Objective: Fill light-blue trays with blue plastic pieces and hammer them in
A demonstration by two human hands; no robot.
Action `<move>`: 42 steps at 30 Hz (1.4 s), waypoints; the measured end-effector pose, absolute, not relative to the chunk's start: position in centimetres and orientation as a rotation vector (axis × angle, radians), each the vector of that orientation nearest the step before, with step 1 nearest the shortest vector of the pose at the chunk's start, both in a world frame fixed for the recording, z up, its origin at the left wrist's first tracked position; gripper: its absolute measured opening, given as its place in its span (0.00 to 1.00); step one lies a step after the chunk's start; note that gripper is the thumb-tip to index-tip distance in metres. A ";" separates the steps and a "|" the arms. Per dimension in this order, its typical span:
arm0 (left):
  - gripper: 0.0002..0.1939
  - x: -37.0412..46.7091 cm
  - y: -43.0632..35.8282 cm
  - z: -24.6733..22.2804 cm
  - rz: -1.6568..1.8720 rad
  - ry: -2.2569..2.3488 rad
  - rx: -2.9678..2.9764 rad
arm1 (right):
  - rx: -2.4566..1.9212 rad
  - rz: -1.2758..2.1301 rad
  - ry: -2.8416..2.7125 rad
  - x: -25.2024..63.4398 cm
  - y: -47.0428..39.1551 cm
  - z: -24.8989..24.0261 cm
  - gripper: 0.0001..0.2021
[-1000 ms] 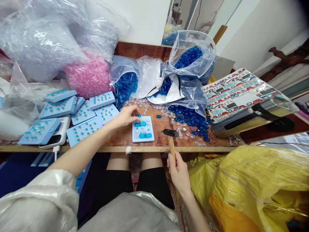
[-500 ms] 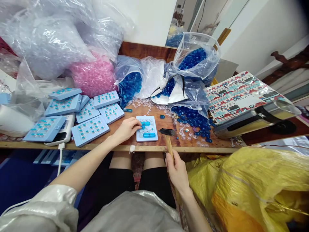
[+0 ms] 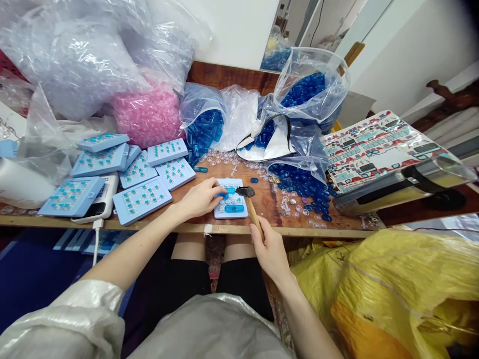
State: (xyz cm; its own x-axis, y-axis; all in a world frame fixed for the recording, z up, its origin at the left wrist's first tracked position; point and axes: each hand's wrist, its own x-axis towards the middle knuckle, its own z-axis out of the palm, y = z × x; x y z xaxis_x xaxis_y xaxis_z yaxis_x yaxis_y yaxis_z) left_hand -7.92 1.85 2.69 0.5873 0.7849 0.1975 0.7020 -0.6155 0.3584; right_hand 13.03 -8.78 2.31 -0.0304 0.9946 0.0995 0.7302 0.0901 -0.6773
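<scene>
In front of me on the wooden bench lies a light blue plastic panel [image 3: 217, 213] with clear and blue pieces on it. My left hand [image 3: 204, 198] rests at its left side, fingers bent and pressed together by a long translucent blue piece [image 3: 229, 191]; whether they pinch something is hidden. A second long blue piece [image 3: 234, 209] lies lower on the panel. My right hand [image 3: 270, 244] is wrapped round the wooden handle of a hammer [image 3: 253, 213]. The dark hammer head is over the panel's upper right edge; contact is unclear.
Several finished-looking blue panels [image 3: 142, 198] are piled at left, beside a white phone-like device [image 3: 107, 197] with a cable. Loose dark blue pieces [image 3: 299, 184] and clear discs are scattered at right. Bags of pink [image 3: 147, 112] and blue pieces line the back; a yellow sack [image 3: 404, 279] stands lower right.
The hammer in my right hand has moved left and slightly up, from beside the panel to over its right edge. My left hand stays at the panel.
</scene>
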 end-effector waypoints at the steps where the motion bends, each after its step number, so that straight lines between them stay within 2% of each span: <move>1: 0.14 -7.7 1.9 2.9 0.454 1.263 2.568 | -1.690 0.624 -1.816 13.0 -8.9 2.1 0.17; 8: 0.07 -5.6 2.5 4.5 0.179 1.443 2.580 | -1.726 0.644 -1.789 13.3 -9.5 1.6 0.18; 14: 0.07 -5.5 1.9 4.0 0.199 1.461 2.607 | -1.772 0.659 -1.760 13.5 -9.8 1.6 0.19; 19: 0.10 -5.5 1.9 3.9 0.203 1.502 2.564 | -1.777 0.680 -1.763 13.4 -9.9 1.2 0.18; 26: 0.08 -4.5 1.9 4.4 0.144 1.573 2.568 | -1.754 0.675 -1.756 13.6 -10.3 0.9 0.19; 32: 0.08 -5.2 2.2 4.0 0.229 1.452 2.506 | -1.733 0.701 -1.745 13.8 -10.7 0.9 0.17; 36: 0.11 -7.1 2.1 3.2 0.443 1.256 2.409 | -1.723 0.711 -1.726 13.8 -10.8 0.8 0.16; 42: 0.10 -7.8 1.1 1.5 0.590 1.276 2.427 | -1.700 0.733 -1.724 13.8 -10.8 0.5 0.17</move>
